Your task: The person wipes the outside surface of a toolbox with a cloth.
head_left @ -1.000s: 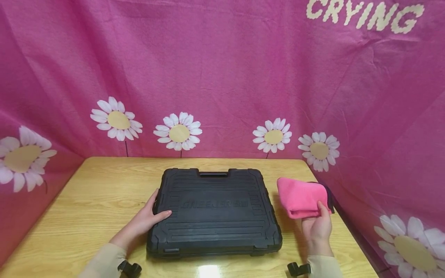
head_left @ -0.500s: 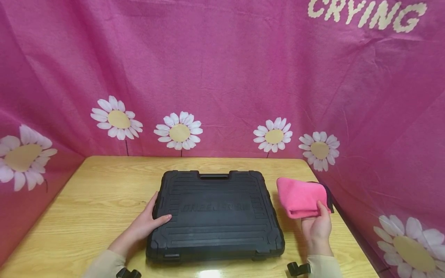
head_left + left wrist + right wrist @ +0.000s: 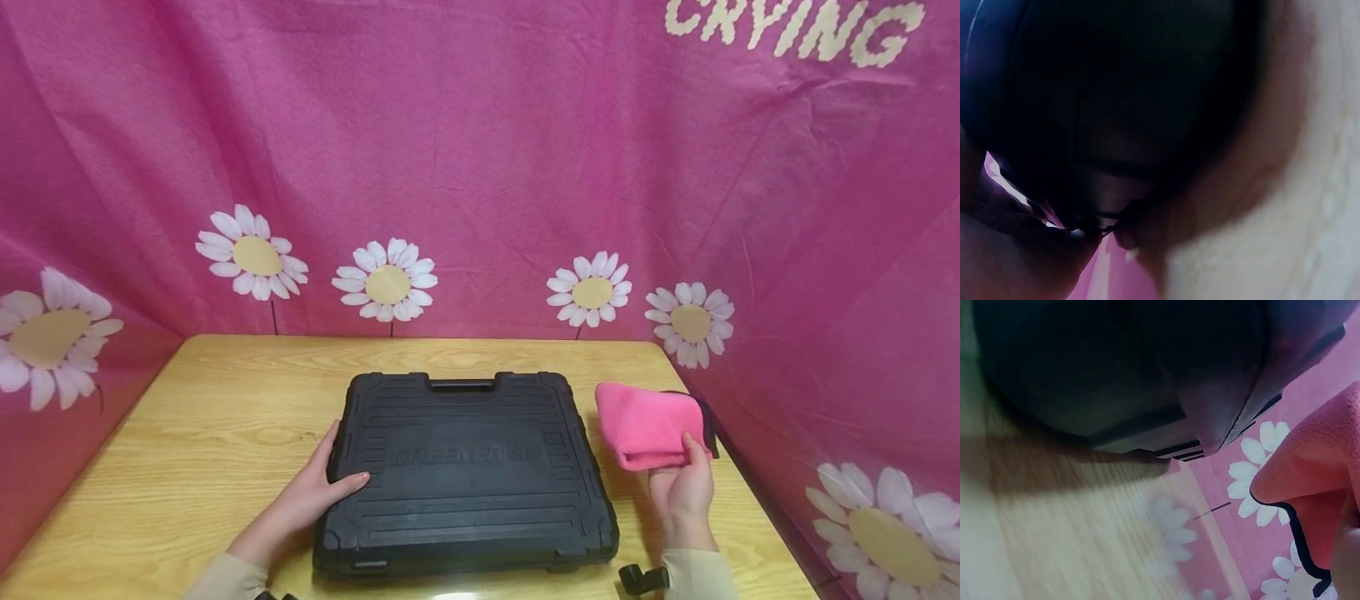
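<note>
A black hard plastic carry case point(image 3: 457, 458) lies flat side up in the middle of the table, its handle at the far side. My left hand point(image 3: 306, 490) grips its left edge, thumb over the lid and the other fingers down the side. The left wrist view is dark, with the case point(image 3: 1129, 81) close above my hand point(image 3: 1016, 256). To the right of the case, my right hand point(image 3: 684, 492) holds a folded pink cloth point(image 3: 648, 423) with dark edging, thumb on top and fingers hidden underneath. The cloth point(image 3: 1316, 459) hangs beside the case in the right wrist view.
The wooden table point(image 3: 187, 433) shows around the case. A pink curtain point(image 3: 480, 167) printed with daisies encloses the back and both sides. A bright reflection lies at the table's near edge.
The case has slid a little toward me, with my left hand moving along on its edge. The right hand and the cloth stay almost still.
</note>
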A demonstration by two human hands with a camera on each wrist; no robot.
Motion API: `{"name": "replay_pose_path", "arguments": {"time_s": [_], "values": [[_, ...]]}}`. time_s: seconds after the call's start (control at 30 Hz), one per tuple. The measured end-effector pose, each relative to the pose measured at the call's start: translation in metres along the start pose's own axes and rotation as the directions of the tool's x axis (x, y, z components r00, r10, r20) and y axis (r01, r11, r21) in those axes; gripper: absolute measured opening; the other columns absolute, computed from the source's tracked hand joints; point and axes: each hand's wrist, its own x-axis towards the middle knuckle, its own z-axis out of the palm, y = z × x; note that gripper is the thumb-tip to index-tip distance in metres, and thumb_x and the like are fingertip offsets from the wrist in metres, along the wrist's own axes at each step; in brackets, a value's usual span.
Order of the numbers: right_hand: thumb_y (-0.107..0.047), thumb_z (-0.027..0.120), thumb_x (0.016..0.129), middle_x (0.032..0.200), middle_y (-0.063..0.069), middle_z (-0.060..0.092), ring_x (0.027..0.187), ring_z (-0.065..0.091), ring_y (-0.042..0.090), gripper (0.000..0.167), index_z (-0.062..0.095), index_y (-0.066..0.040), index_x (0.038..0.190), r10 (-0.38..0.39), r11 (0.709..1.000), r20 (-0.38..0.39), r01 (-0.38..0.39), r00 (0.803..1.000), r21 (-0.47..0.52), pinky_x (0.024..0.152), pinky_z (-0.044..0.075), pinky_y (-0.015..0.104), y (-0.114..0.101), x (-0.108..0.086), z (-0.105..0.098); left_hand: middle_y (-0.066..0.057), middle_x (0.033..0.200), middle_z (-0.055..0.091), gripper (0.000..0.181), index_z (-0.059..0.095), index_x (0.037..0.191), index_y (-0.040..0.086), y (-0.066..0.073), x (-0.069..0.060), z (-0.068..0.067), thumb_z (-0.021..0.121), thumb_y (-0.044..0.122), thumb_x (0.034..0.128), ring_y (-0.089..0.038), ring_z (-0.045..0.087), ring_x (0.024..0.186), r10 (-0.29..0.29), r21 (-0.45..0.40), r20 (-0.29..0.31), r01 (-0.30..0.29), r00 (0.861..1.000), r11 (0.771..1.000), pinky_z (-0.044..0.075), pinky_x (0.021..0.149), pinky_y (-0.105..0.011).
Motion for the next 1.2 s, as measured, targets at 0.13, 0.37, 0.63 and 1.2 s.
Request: {"name": "replay_pose_path", "arguments": {"time_s": [0.13, 0.37, 0.63, 1.2], "values": [[-0.016, 0.03, 0.112, 0.135, -0.006, 0.05, 0.134, 0.041, 0.007, 0.029, 0.033, -0.015, 0.14, 0.004, 1.0, -0.002, -0.004, 1.0, -0.015, 0.124, 0.018, 0.026, 0.0, 0.0, 0.0, -0.027, 0.171, -0.003, 0.115, -0.006, 0.165, 0.007, 0.001, -0.002, 0.001, 0.075, 0.044, 0.0922, -0.05, 0.005, 0.157, -0.017, 0.01, 0.0, 0.017, 1.0, 1.0, 0.012, 0.123, -0.069], [-0.018, 0.027, 0.112, 0.142, -0.007, 0.042, 0.14, 0.033, 0.007, 0.031, 0.029, -0.017, 0.144, 0.003, 0.998, 0.016, -0.002, 1.0, -0.062, 0.125, 0.015, 0.027, -0.001, 0.0, 0.001, -0.028, 0.171, -0.003, 0.116, -0.007, 0.165, 0.006, 0.002, -0.005, 0.001, 0.075, 0.044, 0.092, -0.051, 0.005, 0.156, -0.012, 0.02, 0.004, 0.012, 1.0, 1.0, 0.013, 0.122, -0.069], [-0.018, 0.028, 0.112, 0.14, -0.007, 0.042, 0.137, 0.036, 0.007, 0.028, 0.031, -0.016, 0.14, -0.005, 0.997, 0.026, 0.007, 1.0, -0.075, 0.122, 0.02, 0.025, -0.002, -0.001, 0.0, -0.033, 0.169, -0.001, 0.116, -0.007, 0.163, -0.001, 0.007, -0.006, -0.004, 0.075, 0.044, 0.0927, -0.054, 0.007, 0.155, 0.012, 0.081, 0.046, -0.016, 0.999, 0.997, 0.017, 0.121, -0.07], [-0.017, 0.033, 0.112, 0.137, -0.005, 0.047, 0.134, 0.04, 0.007, 0.029, 0.034, -0.015, 0.14, -0.006, 1.0, 0.017, 0.006, 1.0, -0.022, 0.122, 0.022, 0.026, -0.003, 0.0, -0.001, -0.019, 0.142, 0.061, 0.05, 0.062, 0.138, 0.004, 0.115, 0.03, -0.003, 0.073, 0.028, 0.0959, -0.039, 0.055, 0.135, 0.298, 0.488, 0.067, -0.292, 0.952, 0.822, 0.043, 0.114, -0.058]]}}
